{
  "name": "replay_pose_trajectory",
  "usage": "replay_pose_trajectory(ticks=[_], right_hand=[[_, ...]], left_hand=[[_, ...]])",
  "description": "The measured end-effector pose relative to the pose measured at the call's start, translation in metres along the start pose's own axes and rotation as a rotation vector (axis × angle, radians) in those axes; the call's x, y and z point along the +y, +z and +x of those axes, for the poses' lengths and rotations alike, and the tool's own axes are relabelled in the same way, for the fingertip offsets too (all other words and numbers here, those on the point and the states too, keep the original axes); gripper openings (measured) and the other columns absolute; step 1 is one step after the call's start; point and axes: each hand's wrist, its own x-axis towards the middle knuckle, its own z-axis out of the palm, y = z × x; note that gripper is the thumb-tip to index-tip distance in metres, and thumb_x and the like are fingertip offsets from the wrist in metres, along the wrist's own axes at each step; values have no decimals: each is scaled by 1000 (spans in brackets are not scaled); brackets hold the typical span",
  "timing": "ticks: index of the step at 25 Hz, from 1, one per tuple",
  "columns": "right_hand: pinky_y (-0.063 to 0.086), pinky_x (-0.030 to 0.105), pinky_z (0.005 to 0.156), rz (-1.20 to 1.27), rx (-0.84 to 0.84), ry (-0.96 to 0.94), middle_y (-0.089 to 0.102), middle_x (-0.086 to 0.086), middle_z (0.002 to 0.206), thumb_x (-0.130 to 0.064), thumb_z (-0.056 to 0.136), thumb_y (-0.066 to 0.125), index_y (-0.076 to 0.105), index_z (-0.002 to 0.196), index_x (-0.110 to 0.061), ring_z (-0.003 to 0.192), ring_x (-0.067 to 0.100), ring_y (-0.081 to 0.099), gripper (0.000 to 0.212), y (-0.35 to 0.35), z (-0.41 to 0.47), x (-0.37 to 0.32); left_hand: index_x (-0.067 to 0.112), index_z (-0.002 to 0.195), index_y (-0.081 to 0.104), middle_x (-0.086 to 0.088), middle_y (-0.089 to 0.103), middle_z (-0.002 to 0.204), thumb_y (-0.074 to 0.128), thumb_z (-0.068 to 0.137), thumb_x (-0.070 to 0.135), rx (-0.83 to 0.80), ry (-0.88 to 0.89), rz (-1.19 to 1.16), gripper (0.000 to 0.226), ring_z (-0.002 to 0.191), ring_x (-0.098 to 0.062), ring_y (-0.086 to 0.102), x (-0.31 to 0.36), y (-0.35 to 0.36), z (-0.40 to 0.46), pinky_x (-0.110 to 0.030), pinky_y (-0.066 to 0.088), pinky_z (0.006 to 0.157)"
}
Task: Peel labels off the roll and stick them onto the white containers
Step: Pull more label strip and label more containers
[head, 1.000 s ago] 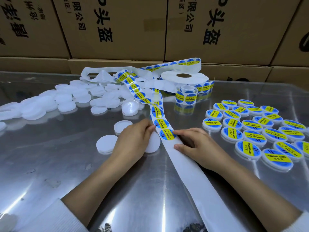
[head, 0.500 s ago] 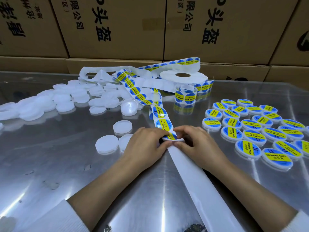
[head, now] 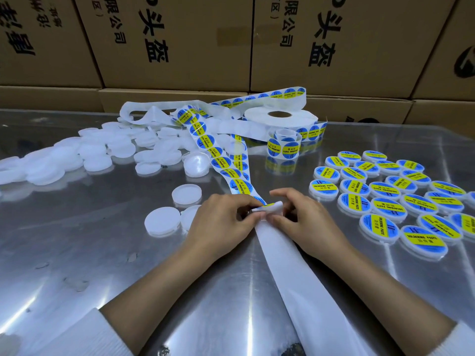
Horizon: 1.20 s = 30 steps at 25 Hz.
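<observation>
A strip of blue-and-yellow round labels [head: 240, 186] runs from the big white roll [head: 281, 119] down the metal table to my hands. My left hand [head: 221, 223] pinches the edge of one label at the strip's near end. My right hand [head: 305, 222] pinches the folded white backing paper [head: 275, 206] right beside it. Empty backing [head: 295, 273] trails toward me between my arms. Three plain white containers [head: 162, 220] lie just left of my left hand. A smaller label roll [head: 282, 147] stands upright behind.
A heap of unlabelled white containers [head: 84, 158] covers the far left. Several labelled containers [head: 390, 201] lie in rows at the right. Brown cartons [head: 180, 39] wall off the back of the shiny table [head: 77, 253].
My hands came together over the strip's near end. The left hand left the white container it covered and now pinches a label; the right lifted and folded the backing.
</observation>
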Motion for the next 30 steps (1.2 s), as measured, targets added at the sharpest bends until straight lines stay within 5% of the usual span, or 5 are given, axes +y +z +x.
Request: replay_pose_trajectory(ticks=[7, 16, 23, 26, 30], right_hand=[[46, 36, 81, 12, -42, 41, 50, -13, 74, -30, 85, 66, 51, 126, -30, 86, 13, 51, 44, -2, 0, -1], [46, 36, 80, -21, -44, 67, 54, -15, 80, -32, 83, 66, 48, 124, -29, 91, 11, 52, 45, -7, -2, -4], [44, 27, 79, 48, 82, 110, 55, -9, 98, -28, 78, 71, 48, 96, -24, 91, 8, 52, 29, -11, -2, -7], [38, 20, 64, 359, 291, 136, 54, -11, 71, -34, 88, 61, 53, 73, -18, 67, 5, 47, 23, -17, 2, -18], [37, 16, 41, 749, 122, 354, 55, -2, 45, -40, 94, 47, 57, 48, -15, 39, 8, 47, 54, -23, 6, -30]], left_hand=[[33, 78, 74, 30, 65, 65, 72, 79, 16, 31, -47, -225, 17, 68, 10, 64, 7, -3, -3, -2, 41, 59], [37, 71, 67, 24, 69, 78, 68, 85, 16, 205, -56, -339, 25, 69, 7, 64, 12, -11, 1, -13, 48, 71], [21, 83, 71, 14, 70, 74, 65, 88, 16, 333, -47, -418, 10, 68, 3, 63, 11, -24, 7, -12, 45, 70], [32, 80, 69, 20, 68, 71, 66, 85, 26, 314, 43, -320, 8, 68, 3, 62, 17, -23, 2, -12, 44, 68], [27, 81, 72, 24, 67, 73, 67, 79, 38, 264, 153, -141, 12, 68, -4, 63, 18, -18, -3, -25, 45, 78]])
